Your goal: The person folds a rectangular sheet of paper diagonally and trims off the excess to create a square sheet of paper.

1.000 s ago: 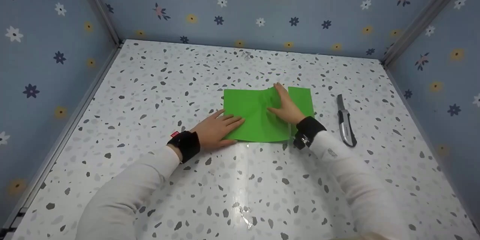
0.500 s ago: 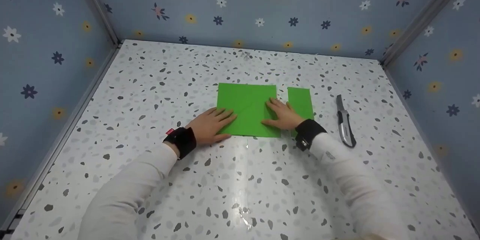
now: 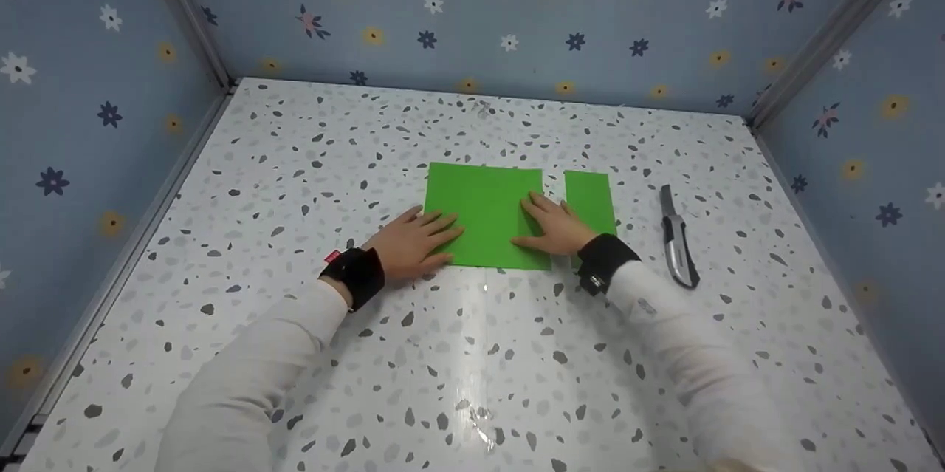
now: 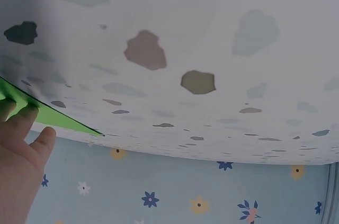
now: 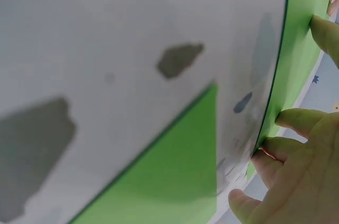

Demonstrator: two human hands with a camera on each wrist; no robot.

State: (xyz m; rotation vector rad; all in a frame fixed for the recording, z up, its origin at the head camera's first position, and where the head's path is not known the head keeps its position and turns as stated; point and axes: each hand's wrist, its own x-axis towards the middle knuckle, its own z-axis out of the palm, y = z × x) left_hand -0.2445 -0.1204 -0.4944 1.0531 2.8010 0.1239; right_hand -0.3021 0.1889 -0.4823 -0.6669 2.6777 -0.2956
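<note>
A green sheet of paper (image 3: 483,199) lies flat on the speckled table. My left hand (image 3: 413,243) rests on its left edge with fingers spread; the left wrist view shows the same fingers over the paper's corner (image 4: 58,118). On the sheet's right side my right hand (image 3: 557,227) presses down with straight, spread fingers. A narrower green strip of paper (image 3: 590,199) lies just right of the sheet, a small gap between them, partly covered by my right hand and wrist. In the right wrist view the fingertips (image 5: 290,121) touch the larger sheet.
A utility knife (image 3: 678,239) with its blade out lies to the right of the strip, blade pointing away from me. The speckled white table (image 3: 332,147) is bordered by flowered blue panels (image 3: 472,14) at the back and both sides.
The larger sheet's bent right part has come down flat, and the sheet has shifted slightly left and away. My right hand moved down onto its right side. In the last half second little differs.
</note>
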